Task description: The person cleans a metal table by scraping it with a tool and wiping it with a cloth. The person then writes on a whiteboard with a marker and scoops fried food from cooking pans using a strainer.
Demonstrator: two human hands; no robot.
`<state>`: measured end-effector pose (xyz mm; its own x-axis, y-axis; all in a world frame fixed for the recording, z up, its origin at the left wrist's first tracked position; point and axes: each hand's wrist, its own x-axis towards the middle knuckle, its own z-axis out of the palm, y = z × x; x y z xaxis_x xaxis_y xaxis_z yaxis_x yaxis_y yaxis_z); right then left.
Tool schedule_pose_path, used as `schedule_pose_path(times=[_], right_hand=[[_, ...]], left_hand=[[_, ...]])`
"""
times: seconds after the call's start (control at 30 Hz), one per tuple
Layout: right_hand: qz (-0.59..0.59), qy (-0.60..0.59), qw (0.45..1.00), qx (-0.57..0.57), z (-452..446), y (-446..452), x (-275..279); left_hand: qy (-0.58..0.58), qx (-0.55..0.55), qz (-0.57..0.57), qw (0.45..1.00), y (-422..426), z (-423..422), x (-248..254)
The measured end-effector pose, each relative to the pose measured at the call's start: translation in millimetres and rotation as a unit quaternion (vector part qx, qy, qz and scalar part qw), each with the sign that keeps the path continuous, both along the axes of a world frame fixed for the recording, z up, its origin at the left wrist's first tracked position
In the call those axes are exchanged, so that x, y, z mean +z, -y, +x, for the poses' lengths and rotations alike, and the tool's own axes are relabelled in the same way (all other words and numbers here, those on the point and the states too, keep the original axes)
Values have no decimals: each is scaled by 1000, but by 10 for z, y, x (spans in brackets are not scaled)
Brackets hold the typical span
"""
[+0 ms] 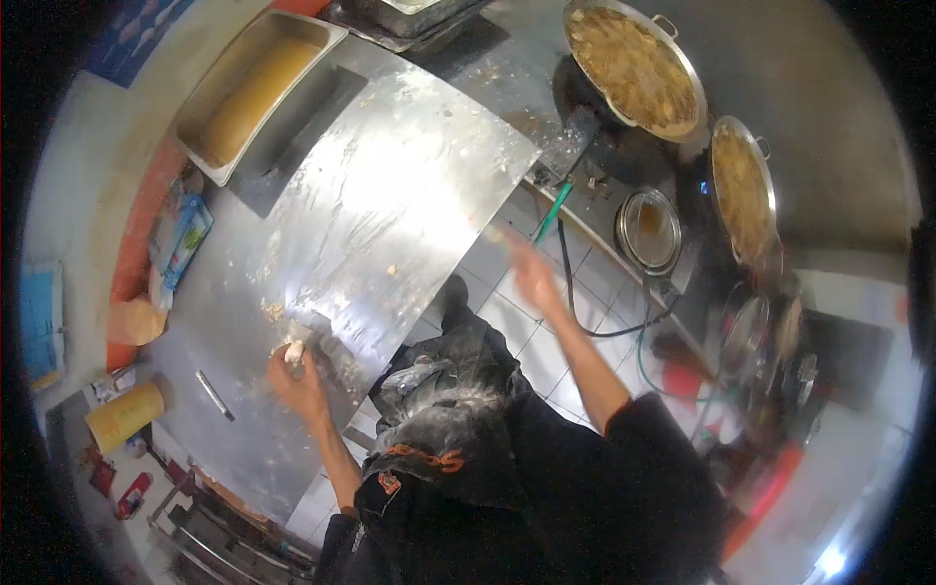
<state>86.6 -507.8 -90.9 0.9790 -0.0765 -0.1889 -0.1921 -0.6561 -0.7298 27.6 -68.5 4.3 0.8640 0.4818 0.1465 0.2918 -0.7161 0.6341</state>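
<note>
Pale lump (pixel 294 352) pinched at the fingertips of the left hand (pixel 299 392), over the bench (pixel 375 195), long axis unclear; right hand (pixel 533 280) well apart, rightward (blurred, can't tell if its fingers hold anything).

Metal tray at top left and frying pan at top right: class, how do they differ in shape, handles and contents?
The tray is rectangular; the pan is round. The tray shows no loop handles, while the pan has them. The tray's yellowish liquid looks smooth; the pan's looks frothy and lumpy. Both are metal.
</note>
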Motion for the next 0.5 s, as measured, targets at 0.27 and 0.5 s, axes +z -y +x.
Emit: schedule_pose_path(times=[0.27, 0.5], right_hand=[[43, 56, 997, -42, 975, 232, 767], [60, -56, 989, 126, 816, 23, 1039]], left_hand=[[5, 48, 0, 999, 688, 249, 93], [54, 54, -45, 996, 884, 669, -26]])
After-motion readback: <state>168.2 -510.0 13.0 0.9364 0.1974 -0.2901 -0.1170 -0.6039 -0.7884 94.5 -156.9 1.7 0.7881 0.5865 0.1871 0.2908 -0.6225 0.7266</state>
